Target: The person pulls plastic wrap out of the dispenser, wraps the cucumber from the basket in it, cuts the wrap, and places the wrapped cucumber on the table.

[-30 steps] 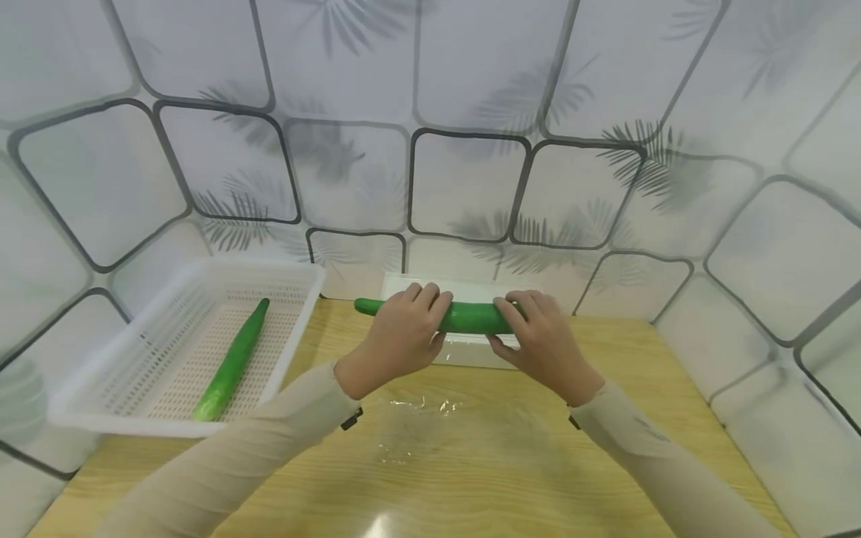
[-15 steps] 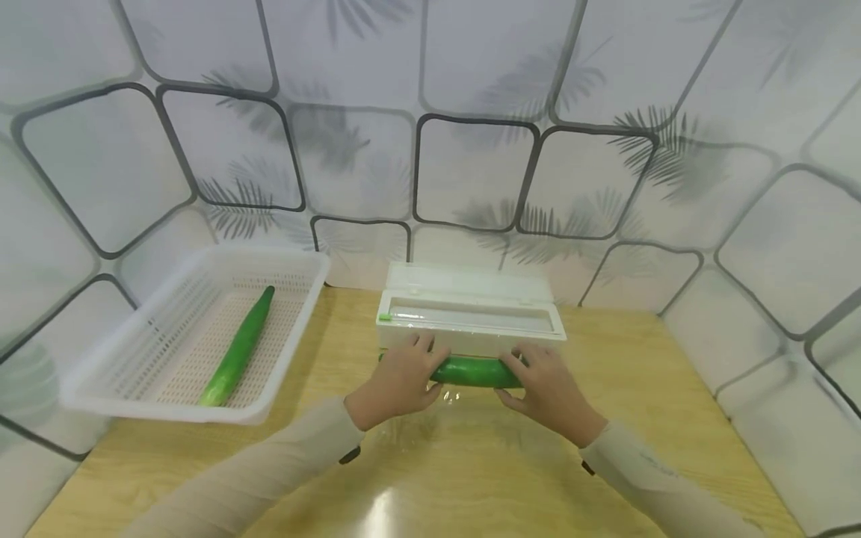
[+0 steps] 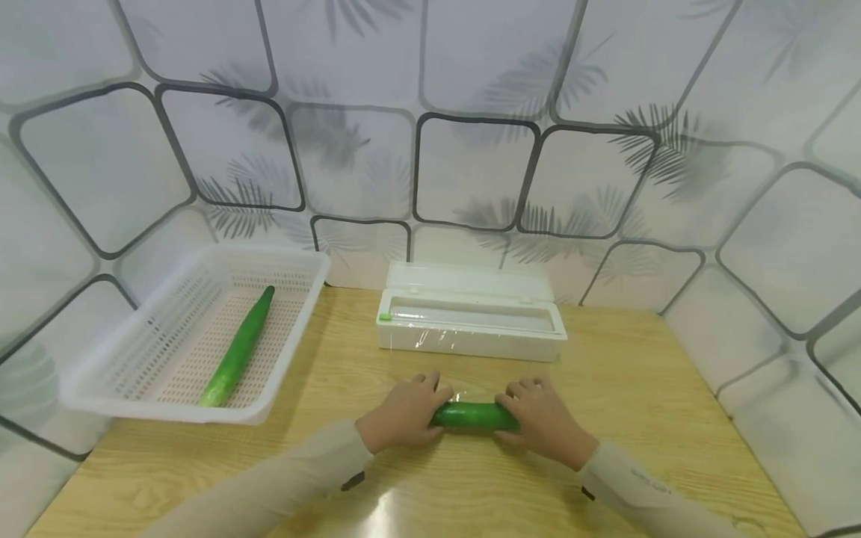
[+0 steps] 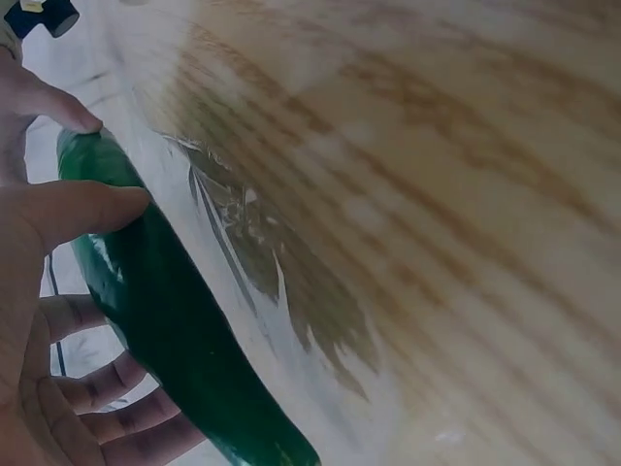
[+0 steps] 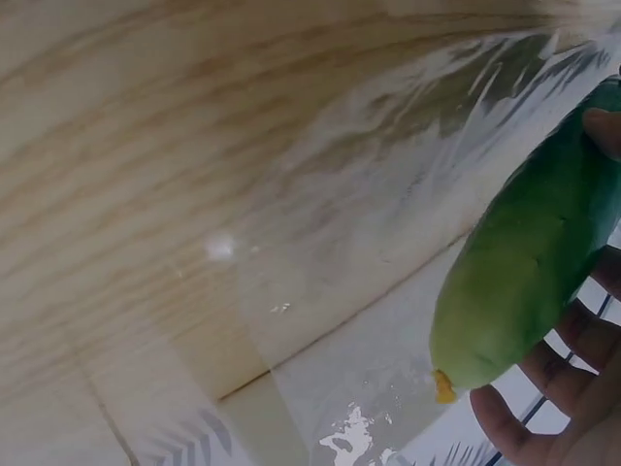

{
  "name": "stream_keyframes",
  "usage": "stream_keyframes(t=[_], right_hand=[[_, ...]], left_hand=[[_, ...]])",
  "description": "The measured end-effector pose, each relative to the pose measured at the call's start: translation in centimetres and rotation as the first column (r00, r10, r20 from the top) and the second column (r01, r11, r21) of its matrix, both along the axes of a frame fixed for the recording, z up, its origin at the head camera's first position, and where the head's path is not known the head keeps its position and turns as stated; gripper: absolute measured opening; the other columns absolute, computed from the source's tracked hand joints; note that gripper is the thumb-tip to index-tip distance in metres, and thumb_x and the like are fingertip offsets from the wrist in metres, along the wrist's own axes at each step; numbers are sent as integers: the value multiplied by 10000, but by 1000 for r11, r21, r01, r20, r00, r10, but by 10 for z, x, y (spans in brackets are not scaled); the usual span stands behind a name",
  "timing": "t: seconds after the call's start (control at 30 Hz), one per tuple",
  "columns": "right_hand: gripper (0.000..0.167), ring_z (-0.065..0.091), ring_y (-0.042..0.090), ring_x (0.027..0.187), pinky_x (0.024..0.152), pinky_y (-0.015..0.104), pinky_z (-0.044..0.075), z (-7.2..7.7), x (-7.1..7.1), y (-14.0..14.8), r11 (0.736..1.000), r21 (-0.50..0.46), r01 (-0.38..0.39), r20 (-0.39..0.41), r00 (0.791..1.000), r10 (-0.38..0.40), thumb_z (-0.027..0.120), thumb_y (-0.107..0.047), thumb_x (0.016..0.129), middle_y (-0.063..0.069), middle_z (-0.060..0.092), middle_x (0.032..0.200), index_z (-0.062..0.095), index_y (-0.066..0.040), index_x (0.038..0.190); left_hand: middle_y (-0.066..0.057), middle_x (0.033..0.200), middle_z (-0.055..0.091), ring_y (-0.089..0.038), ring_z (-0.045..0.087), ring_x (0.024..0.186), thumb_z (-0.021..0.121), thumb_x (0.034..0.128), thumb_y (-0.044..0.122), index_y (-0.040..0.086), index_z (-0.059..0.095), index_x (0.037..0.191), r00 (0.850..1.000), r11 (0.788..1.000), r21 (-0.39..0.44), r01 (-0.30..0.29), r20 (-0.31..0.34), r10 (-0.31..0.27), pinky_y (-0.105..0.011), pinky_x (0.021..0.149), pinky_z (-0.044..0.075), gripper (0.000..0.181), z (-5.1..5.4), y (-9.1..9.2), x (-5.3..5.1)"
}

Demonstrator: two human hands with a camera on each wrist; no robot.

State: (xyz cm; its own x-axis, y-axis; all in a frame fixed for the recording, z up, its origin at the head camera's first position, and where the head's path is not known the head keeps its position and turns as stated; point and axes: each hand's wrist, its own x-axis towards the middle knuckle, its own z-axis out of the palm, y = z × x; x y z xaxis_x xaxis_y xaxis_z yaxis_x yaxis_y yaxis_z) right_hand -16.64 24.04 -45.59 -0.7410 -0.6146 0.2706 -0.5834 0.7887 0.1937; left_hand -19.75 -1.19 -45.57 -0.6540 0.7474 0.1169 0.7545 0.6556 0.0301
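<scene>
A long green cucumber (image 3: 473,415) lies crosswise low over the table, its middle showing between the hands. My left hand (image 3: 406,411) grips one part of it, thumb on the near side in the left wrist view. The right hand (image 3: 546,420) holds the other part, by the paler end with a yellow tip seen in the right wrist view. Clear cling film (image 5: 388,146) spreads beside the cucumber, wrinkled in both wrist views. Beyond the hands stands a white cling film dispenser (image 3: 471,344), lid raised, with a green slider (image 3: 385,317) at its left end.
On the left stands a white perforated basket (image 3: 285,366) with a second cucumber (image 3: 237,351) lying in it. A patterned wall covering (image 3: 471,172) encloses the back and sides of the wooden table (image 3: 619,388).
Both hands have brought the cucumber down from in front of the dispenser and toward the person. The dispenser, hidden behind them before, now shows fully.
</scene>
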Motion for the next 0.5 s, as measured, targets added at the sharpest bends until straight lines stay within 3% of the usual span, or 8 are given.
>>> stream_keyframes(t=[0.17,0.5], right_hand=[[519,588,193,876,834,452,481,-5,2,2,1000,23,11,60,998,-12,739,-528,695,19,635,923,662,-132,1023],[543,602,206,920,854,450,471,-8,5,11,1000,10,13,82,997,-14,717,-547,710,25,645,975,647,-146,1070]], left_hand=[[-21,1023,524,-91,522,794,711,774,408,186,547,1180,999,999,-32,-2,41,3,-175,591,458,492,-3,2,1],[-36,1115,538,-110,549,853,701,797,399,184,506,1254,999,998,-54,23,27,-21,-202,598,496,542,-5,7,3]])
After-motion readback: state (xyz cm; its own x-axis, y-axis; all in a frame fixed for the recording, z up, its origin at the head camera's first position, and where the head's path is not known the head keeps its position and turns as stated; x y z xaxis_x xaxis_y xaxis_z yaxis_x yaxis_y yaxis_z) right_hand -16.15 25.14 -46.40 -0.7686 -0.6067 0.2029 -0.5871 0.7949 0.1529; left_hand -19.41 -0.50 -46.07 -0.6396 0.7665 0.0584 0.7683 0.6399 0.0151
